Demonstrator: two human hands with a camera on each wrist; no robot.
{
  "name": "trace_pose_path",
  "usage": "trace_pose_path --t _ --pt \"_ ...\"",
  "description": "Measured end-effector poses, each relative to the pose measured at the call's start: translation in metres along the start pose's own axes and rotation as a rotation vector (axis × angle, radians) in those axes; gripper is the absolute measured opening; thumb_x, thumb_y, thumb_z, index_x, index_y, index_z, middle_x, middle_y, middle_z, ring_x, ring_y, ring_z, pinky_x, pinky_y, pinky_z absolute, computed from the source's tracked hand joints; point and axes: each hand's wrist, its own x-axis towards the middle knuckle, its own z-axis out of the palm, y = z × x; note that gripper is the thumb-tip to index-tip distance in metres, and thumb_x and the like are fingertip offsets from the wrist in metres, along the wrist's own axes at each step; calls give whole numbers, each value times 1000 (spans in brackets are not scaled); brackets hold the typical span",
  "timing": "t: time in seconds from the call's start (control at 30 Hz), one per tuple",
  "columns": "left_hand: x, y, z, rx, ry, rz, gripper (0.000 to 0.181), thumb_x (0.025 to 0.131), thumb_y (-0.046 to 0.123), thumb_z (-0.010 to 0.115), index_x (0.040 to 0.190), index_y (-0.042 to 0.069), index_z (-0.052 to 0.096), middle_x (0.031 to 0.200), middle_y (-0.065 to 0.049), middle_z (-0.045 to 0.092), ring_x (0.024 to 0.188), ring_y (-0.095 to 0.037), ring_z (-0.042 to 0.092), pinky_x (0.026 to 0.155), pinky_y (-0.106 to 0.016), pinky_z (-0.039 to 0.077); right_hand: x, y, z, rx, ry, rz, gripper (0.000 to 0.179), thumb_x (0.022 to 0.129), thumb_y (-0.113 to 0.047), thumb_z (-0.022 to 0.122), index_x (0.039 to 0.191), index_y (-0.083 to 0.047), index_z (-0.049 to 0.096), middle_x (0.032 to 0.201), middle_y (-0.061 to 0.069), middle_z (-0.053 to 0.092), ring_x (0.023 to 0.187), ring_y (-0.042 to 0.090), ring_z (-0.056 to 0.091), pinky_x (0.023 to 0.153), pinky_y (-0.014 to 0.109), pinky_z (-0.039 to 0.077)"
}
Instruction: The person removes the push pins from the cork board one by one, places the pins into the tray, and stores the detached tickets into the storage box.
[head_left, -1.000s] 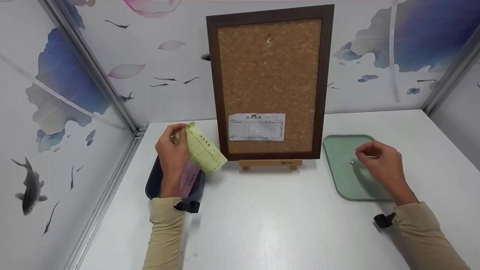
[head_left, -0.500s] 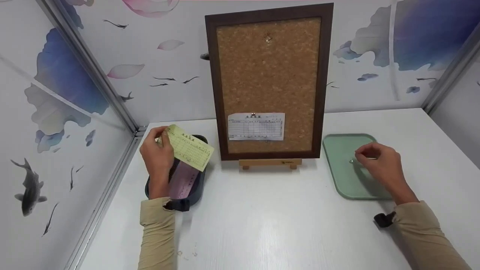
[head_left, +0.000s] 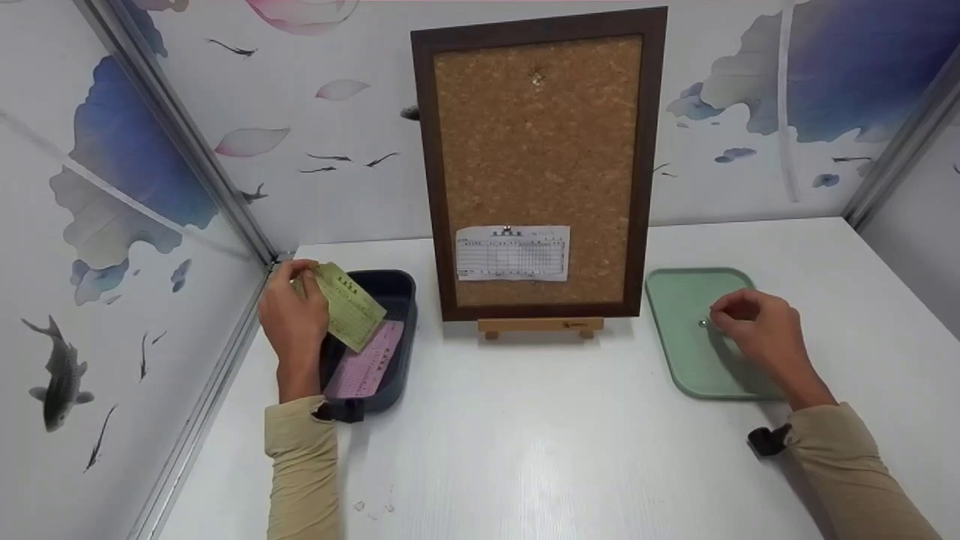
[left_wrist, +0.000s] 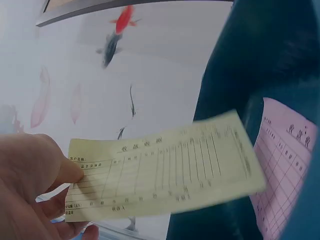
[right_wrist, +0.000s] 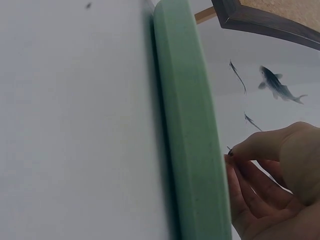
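— While the head view lays out the whole table (head_left: 510, 450), what does the left wrist view add?

— The grip. The left hand (head_left: 294, 311) pinches the yellow-green slip (head_left: 349, 306) at one short end, thumb on the printed face, and the slip's ruled grid shows along its length. From the head, the slip just tilts over the navy bin (head_left: 396, 289), covering part of the pink slip (head_left: 367, 361) inside.

— And the right hand (head_left: 763, 330)?

— Thumb and forefinger meet above the green tray (head_left: 679, 289). From the head I can't tell what they hold; the right wrist view shows a tiny pointed thing (right_wrist: 230, 151) pinched between the tips.

— Does anything block that view?

— The tray's rim crosses it and hides the tray's floor. Only the head view catches the small shiny object (head_left: 703, 323) lying there, just beside the fingertips.

— What else is around?

— Between bin and tray, a framed corkboard (head_left: 540, 157) leans on a wooden stand (head_left: 541, 325), a white slip (head_left: 512, 255) pinned low on it. The left hand and the black wrist mount (head_left: 341, 411) cover the bin's near left part.
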Motion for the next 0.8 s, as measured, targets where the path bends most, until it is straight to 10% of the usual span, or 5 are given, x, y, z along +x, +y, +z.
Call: trace_pose_path --t 0.47,0.8 --pt "1 -1 -18 235 -334 82 23 113 13 52 122 9 72 131 -19 74 120 -46 67 107 -68 45 0 4 -2 -28 -28 24 15 100 -17 76 111 -7 80 111 17 80 86 -13 58 75 9 44" --pt "-11 1 10 312 -409 179 20 110 10 57 116 10 77 124 -16 76 124 -45 66 111 -72 41 -1 6 1 -23 -39 29 13 99 -17 78 107 -7 80 106 17 81 82 -11 60 69 13 47"
